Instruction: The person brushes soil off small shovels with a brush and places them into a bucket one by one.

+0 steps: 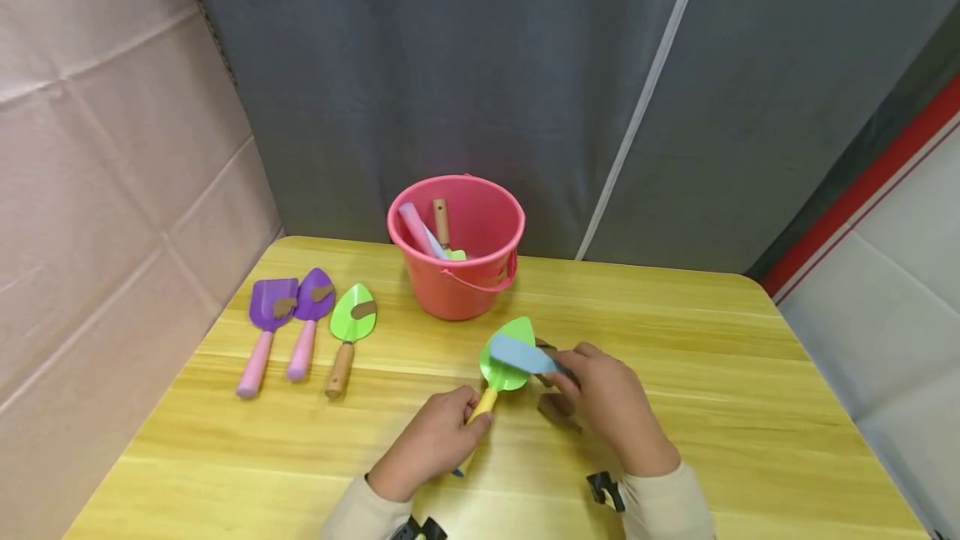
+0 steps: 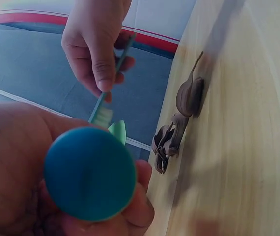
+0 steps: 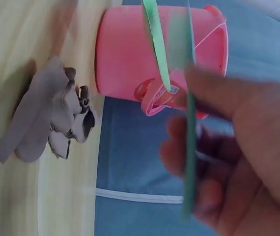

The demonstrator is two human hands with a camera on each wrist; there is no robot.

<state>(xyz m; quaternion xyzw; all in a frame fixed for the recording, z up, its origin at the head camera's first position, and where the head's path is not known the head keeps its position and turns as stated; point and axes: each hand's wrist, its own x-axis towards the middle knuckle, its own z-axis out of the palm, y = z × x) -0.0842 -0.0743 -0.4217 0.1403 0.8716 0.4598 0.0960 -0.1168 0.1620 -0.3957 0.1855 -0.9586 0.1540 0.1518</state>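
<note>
Grey curtain (image 1: 450, 65) behind wooden table (image 1: 750, 407); pinkish sheet (image 1: 112, 190) at left.

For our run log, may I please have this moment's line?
left hand: holds yellow-handled trowel | right hand: holds blue brush over trowel

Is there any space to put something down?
Bare: right of the right hand, out to the right edge of the table; and left of the left hand, nearer than the three shovels. Crowded: around those shovels and the bucket, and between the hands, where brown scraps lie.
</note>
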